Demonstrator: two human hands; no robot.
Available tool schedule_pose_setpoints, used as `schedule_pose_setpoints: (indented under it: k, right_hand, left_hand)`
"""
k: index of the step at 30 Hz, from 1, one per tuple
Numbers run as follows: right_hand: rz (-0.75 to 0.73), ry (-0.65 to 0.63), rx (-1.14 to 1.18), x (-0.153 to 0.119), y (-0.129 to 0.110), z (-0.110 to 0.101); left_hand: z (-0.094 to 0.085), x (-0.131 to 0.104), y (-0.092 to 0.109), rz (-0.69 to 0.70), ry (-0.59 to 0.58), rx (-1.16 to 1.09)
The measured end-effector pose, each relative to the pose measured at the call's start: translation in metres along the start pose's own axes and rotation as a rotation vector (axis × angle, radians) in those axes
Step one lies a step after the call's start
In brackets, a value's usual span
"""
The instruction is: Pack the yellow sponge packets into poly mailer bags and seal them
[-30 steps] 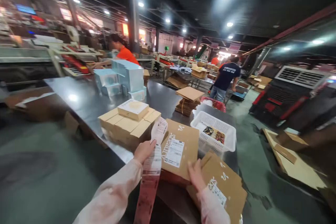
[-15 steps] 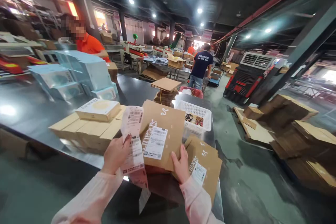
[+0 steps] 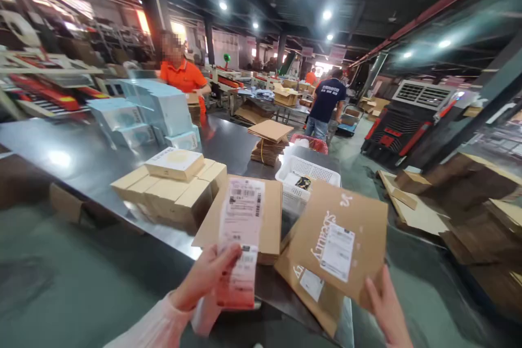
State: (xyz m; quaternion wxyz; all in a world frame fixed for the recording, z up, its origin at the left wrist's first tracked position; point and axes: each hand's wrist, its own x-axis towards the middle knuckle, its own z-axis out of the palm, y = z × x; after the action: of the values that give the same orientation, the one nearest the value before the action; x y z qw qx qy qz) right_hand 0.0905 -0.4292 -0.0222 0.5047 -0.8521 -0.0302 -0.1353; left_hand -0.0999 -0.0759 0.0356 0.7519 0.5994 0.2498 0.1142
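Observation:
My left hand (image 3: 206,277) is closed on a strip of printed shipping labels (image 3: 242,217), with its lower end hanging below the fingers. My right hand (image 3: 387,304) grips the lower right corner of a flat brown cardboard carton (image 3: 362,223). White lettering and a stuck-on shipping label (image 3: 337,252) show on that carton. Partly beneath it lies another labelled flat carton (image 3: 297,272), at the table's corner. Behind the label strip sits a stack of plain flat cartons (image 3: 271,217).
On the dark table (image 3: 228,141) are cream boxes (image 3: 179,206), light blue boxes (image 3: 163,109), tied cardboard (image 3: 269,133) and a white basket (image 3: 330,176). A person in orange (image 3: 183,79) stands across it; another in navy (image 3: 328,98) is farther back. Cartons (image 3: 481,185) occupy the right floor.
My right hand has moved the labelled carton off the stack to the right, over the other labelled carton. The label strip now hangs before the plain stack. The view has shifted left.

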Motion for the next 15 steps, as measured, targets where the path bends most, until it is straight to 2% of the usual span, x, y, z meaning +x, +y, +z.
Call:
schedule_pose_setpoints:
  k: [1,2,3,5,6,8,9,11,15]
  right_hand:
    - [-0.01,-0.031,-0.025,-0.004,-0.002,0.01]
    - [-0.018,-0.123,0.014,-0.013,-0.011,0.026]
    - [-0.022,-0.243,0.096,-0.025,-0.025,0.045]
    - [-0.036,-0.591,0.364,-0.057,-0.062,0.087]
    - [0.003,-0.625,0.427,-0.073,-0.081,0.105]
    - [0.074,-0.628,0.522,-0.1,-0.11,0.131]
    - [0.096,-0.631,0.544,-0.109,-0.12,0.139]
    - [0.088,-0.723,0.568,-0.115,-0.133,0.145]
    - [-0.025,-0.917,0.431,-0.098,-0.152,0.145]
  left_hand:
    - [0.006,-0.003,-0.012,-0.015,-0.035,0.011]
    - [0.013,-0.005,-0.024,-0.023,-0.081,0.024]
    - [0.018,-0.007,-0.037,-0.019,-0.136,0.041]
    - [0.025,-0.006,-0.057,0.042,-0.236,0.084]
    - [0.025,-0.005,-0.062,0.095,-0.262,0.099]
    - [0.017,0.0,-0.064,0.199,-0.228,0.083]
    - [0.011,0.002,-0.061,0.231,-0.178,0.06]
    - [0.001,0.006,-0.051,0.227,-0.072,0.018]
    - [-0.002,0.009,-0.044,0.143,0.025,0.005]
